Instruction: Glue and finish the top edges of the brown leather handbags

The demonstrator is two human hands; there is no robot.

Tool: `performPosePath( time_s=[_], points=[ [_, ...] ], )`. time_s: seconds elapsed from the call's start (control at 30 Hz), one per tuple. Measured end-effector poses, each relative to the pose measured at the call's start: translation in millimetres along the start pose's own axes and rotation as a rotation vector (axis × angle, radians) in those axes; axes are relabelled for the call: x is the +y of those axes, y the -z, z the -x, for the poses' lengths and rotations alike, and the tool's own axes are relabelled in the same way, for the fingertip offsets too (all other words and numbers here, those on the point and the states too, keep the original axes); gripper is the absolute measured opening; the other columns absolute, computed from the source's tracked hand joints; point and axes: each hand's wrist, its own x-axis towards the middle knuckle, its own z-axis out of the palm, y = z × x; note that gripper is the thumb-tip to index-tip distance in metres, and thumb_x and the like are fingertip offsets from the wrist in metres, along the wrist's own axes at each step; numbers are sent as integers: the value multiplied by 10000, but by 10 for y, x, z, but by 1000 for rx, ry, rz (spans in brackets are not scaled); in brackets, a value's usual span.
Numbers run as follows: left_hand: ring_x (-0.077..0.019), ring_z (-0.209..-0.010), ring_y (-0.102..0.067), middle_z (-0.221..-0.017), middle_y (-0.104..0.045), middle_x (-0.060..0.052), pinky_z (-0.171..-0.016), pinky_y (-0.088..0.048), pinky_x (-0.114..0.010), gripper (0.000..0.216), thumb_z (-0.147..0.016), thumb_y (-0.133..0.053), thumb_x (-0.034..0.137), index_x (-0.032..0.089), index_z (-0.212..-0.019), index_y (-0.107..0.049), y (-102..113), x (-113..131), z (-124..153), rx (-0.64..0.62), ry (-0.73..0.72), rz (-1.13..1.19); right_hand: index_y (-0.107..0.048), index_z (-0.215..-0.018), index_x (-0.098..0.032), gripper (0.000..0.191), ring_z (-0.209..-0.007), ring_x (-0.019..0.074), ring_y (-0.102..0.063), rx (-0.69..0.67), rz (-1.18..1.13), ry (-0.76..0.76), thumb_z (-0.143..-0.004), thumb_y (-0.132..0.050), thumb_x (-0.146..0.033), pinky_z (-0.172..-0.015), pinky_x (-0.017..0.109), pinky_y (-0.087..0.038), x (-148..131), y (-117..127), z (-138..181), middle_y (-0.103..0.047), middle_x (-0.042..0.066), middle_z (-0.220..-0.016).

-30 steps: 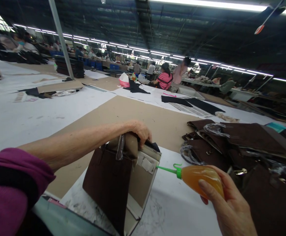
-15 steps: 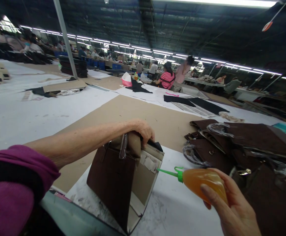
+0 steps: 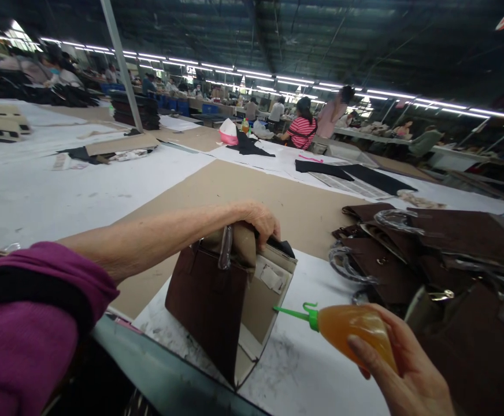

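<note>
A dark brown handbag [image 3: 208,306] stands tilted on the white tabletop, its open side showing a beige inner panel [image 3: 260,303] with a small whitish patch [image 3: 271,278]. My left hand [image 3: 260,222] reaches over the bag from the left, fingers curled onto the top of its lining by the far edge; the fingertips are partly hidden. In my right hand [image 3: 401,358] is a squeeze bottle [image 3: 351,332] of amber liquid, fingers wrapped round its body. The bottle's long green nozzle [image 3: 293,314] points left, its tip at the panel's outer edge. Contact there cannot be judged.
Brown handbags [image 3: 443,248] with plastic-wrapped handles are piled on the right. Tan board [image 3: 252,185] covers part of the table ahead. Black pieces [image 3: 356,173] lie farther off. A metal post [image 3: 122,63] rises at the left; several people work in the background.
The nozzle tip has moved lower along the panel's edge, below the whitish patch. My left hand keeps its place on the bag. The whole view has shifted slightly.
</note>
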Motion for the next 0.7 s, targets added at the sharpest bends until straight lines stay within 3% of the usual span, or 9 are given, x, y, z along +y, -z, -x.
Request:
performPosePath(
  time_s=[0.37,0.7],
  points=[
    [-188,-824,-568,-877,-691,27,-717,-465,-233,362,-551,-658,171,169,-911,-694,-34,-26,-15,-19,10,46,-516,-1136,-255,711,-783,243,-598,-61,196,13,-561,-613,-663,-589,305,-481,82,28,164,-623,45,-1035],
    [-194,-824,-561,-882,-689,8,-749,-447,-246,415,-538,-650,136,147,-952,-680,-74,108,89,37,17,18,-506,-1113,-230,662,-853,238,-601,-164,63,-16,-579,-656,-593,-564,250,-484,287,-89,335,-613,44,-1058]
  ],
)
